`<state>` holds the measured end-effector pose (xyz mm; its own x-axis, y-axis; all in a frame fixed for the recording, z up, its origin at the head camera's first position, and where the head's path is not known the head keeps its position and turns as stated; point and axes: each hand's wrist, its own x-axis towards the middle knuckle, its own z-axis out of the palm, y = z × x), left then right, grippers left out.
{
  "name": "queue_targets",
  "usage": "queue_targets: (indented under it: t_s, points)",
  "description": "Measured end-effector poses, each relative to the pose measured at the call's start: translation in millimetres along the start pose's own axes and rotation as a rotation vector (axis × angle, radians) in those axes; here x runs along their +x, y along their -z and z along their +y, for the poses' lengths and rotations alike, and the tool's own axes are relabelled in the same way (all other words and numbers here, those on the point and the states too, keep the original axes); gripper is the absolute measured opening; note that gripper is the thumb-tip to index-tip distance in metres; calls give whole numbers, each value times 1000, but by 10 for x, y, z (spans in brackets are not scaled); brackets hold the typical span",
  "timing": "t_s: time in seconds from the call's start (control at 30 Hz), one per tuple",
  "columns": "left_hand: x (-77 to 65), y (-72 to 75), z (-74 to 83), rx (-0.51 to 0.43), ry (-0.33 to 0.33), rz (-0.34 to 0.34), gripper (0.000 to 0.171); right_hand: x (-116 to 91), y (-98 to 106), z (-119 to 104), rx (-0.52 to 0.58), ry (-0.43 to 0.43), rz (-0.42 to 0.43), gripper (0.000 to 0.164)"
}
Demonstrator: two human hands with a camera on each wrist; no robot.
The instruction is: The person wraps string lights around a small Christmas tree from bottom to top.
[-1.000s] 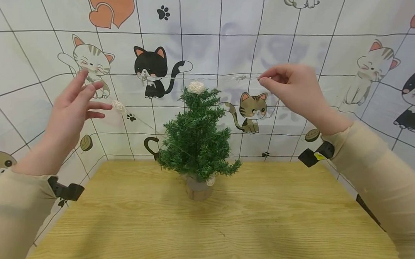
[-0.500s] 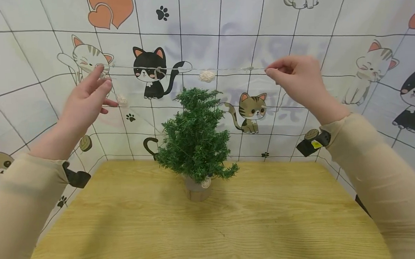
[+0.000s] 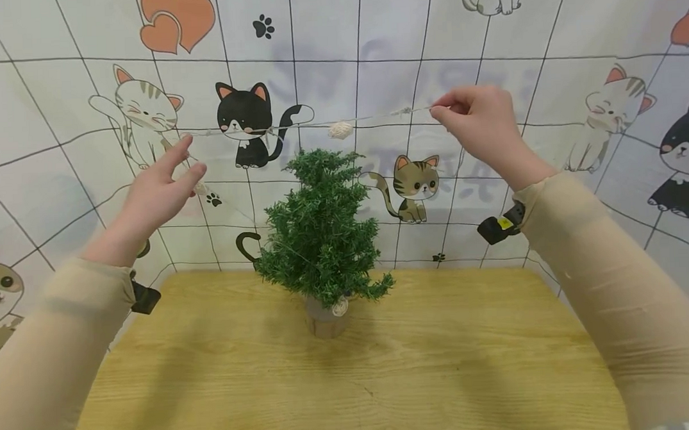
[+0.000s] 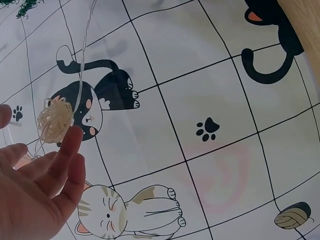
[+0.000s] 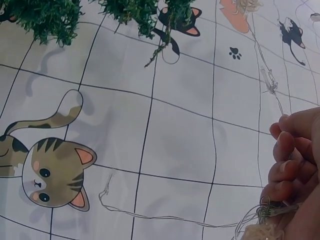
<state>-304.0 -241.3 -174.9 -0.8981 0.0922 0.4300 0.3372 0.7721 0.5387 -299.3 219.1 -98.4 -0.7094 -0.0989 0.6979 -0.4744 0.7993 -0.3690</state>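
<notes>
A string of fairy lights (image 3: 375,117) on thin clear wire carries pale wicker balls. It stretches between both hands, above the small green artificial tree (image 3: 322,222). My right hand (image 3: 479,116) pinches the wire between thumb and fingers; in the right wrist view another ball (image 5: 262,232) lies under that hand. My left hand (image 3: 164,191) has its fingers spread loosely, with the wire running over the index fingertip. A wicker ball (image 4: 55,120) sits by those fingers in the left wrist view. One ball (image 3: 341,130) hangs mid-span, and another (image 3: 339,306) rests low on the tree.
The tree stands in a brown pot (image 3: 326,321) toward the back of the wooden table (image 3: 414,366). Behind it rises a white cloth (image 3: 478,235) with a grid and cat prints. From the tree's left side, wire slants up toward the left hand.
The left hand has moved right and, lately, down; the right hand has risen slightly. The mid-span ball has lifted off the treetop, and the wire is tauter.
</notes>
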Motion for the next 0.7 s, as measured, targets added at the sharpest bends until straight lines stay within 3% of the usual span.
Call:
queue_targets:
  t_s: [0.17,0.43,0.6,0.7]
  points:
    - [94,-76,-41,133,-27,13,65,41,-11,59,-35,7,5,29]
    - [134,-242,-71,510,-90,25,65,46,-23,224,-79,-28,2,31]
    - [134,-313,-77,633,-140,77,65,53,-12,278,-82,-71,-7,33]
    - [135,-353,-80,662,-157,104,67,57,-21,305,-75,-101,-19,36]
